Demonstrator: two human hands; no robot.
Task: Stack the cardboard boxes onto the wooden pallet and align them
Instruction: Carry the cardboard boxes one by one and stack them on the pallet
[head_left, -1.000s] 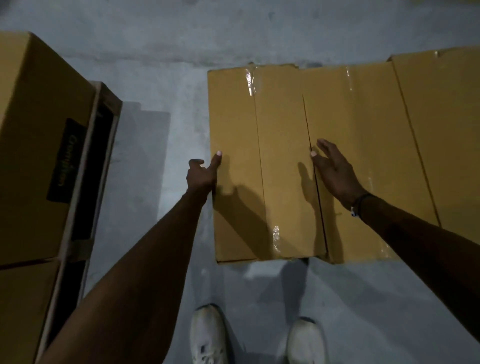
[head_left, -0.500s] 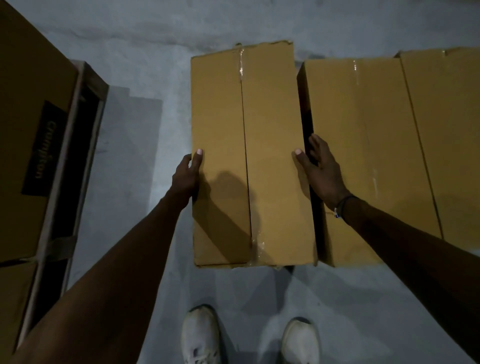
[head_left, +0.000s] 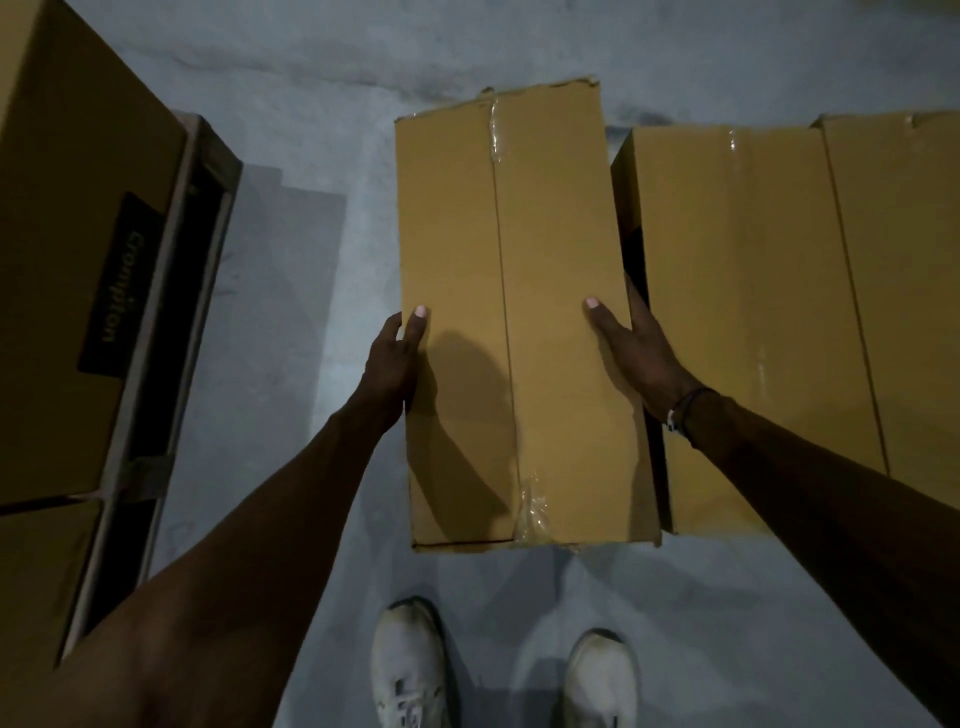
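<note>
A long taped cardboard box (head_left: 514, 291) is in the middle of the view, lifted off the grey floor between my hands. My left hand (head_left: 392, 364) grips its left side with the thumb on top. My right hand (head_left: 631, 348) grips its right side, thumb on top, fingers down in the gap beside the neighbouring box (head_left: 743, 312). At the left, the wooden pallet (head_left: 171, 332) carries a box with a black label (head_left: 67, 249) and another box (head_left: 36, 582) nearer to me.
A further cardboard box (head_left: 904, 270) lies at the far right against the neighbouring one. My two white shoes (head_left: 410, 665) stand on the grey concrete floor (head_left: 291, 291) just below the held box. A strip of floor separates the pallet from the held box.
The box has separated from its neighbour and come up and toward me. My right hand slid from the top seam into the gap and now grips the box's right side.
</note>
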